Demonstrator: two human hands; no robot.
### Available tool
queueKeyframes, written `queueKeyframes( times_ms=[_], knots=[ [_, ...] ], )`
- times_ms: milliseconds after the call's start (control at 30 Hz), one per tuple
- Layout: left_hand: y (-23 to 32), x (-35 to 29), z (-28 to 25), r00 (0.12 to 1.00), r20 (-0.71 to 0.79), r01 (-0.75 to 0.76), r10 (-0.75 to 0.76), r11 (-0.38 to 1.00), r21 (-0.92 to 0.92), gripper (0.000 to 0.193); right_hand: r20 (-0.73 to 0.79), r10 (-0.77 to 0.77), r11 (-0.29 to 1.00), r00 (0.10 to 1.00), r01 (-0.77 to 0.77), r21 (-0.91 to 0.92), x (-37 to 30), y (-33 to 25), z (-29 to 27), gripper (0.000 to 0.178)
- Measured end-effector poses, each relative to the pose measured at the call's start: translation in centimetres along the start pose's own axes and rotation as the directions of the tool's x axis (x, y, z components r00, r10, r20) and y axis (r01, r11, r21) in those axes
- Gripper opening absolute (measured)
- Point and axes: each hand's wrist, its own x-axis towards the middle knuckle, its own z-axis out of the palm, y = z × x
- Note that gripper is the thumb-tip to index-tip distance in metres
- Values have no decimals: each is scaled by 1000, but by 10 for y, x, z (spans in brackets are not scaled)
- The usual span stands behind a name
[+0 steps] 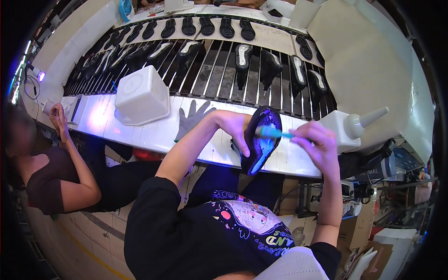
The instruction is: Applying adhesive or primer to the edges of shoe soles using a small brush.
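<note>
My left hand (pixel 235 128) grips a black shoe upper (pixel 252 158) by its side, with the underside turned up toward me. Bluish-violet light falls on that underside, and its middle looks pale and glossy. My right hand (pixel 317 142) is closed round the teal handle of a small brush (pixel 271 132), which looks like a toothbrush. The brush head lies against the pale underside of the upper. A grey glove (pixel 191 119) rests on the white bench beside my left forearm.
Beyond the white bench (pixel 154 135), a roller conveyor (pixel 212 70) carries several black uppers (pixel 242 60); black soles (pixel 226 28) line a shelf behind. A white box-shaped container (pixel 142 95) stands left, a white nozzled container (pixel 347 128) right. Another person (pixel 60 177) sits at left.
</note>
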Motion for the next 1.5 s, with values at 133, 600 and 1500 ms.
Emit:
queueKeyframes(
  times_ms=[133,600,1500],
  knots=[
    [3,3,-2,998,10,60,-60,986,-157,73,-165,21,997,986,-34,-72,12,6,-1,10],
    [-52,-49,7,851,-495,-35,-175,922,-386,86,-358,506,650,784,-620,-440,-76,98,-28,17],
    [-48,-4,105,512,-682,-510,-522,455,-731,62,-38,847,301,530,-421,856,-100,182,17,21]
  ],
)
